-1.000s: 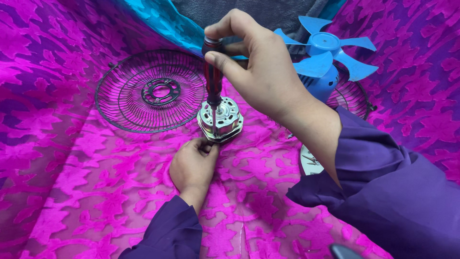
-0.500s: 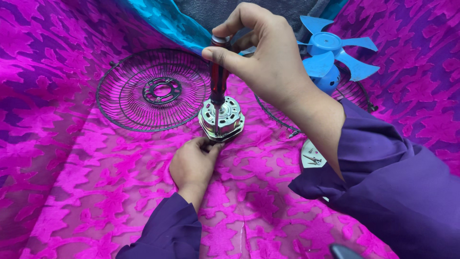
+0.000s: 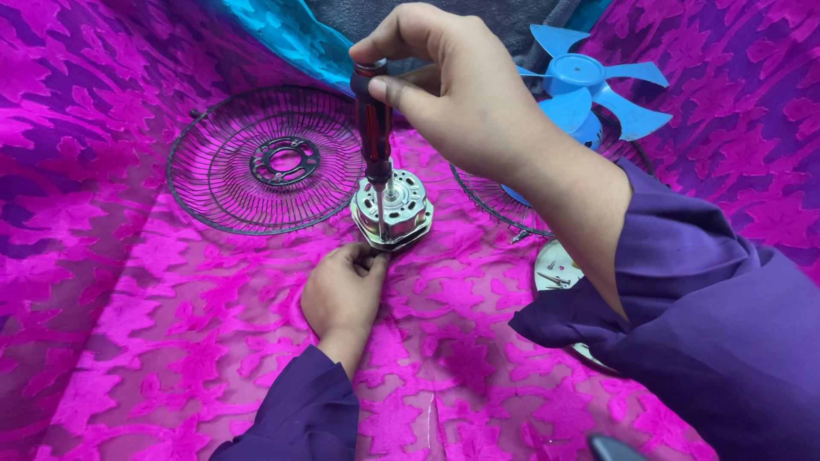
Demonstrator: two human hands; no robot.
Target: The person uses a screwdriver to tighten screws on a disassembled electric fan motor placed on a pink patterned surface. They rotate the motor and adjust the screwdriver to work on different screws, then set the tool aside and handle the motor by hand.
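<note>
My right hand point(image 3: 461, 94) grips the dark red handle of a screwdriver point(image 3: 374, 128), held upright with its tip down on a small silver fan motor point(image 3: 395, 207) that stands on the pink patterned cloth. My left hand point(image 3: 343, 290) rests on the cloth just below the motor, with its fingertips pinching the motor's lower front edge. Both arms wear purple sleeves.
A round wire fan guard point(image 3: 265, 160) lies flat to the left of the motor. A second wire guard point(image 3: 521, 205) lies to the right, with a blue fan blade point(image 3: 589, 85) on it. A pale round plate with loose screws point(image 3: 555, 271) shows beside my right sleeve.
My right hand has shifted a little on the screwdriver handle, with the thumb now lower against it. The left hand stays at the motor's base.
</note>
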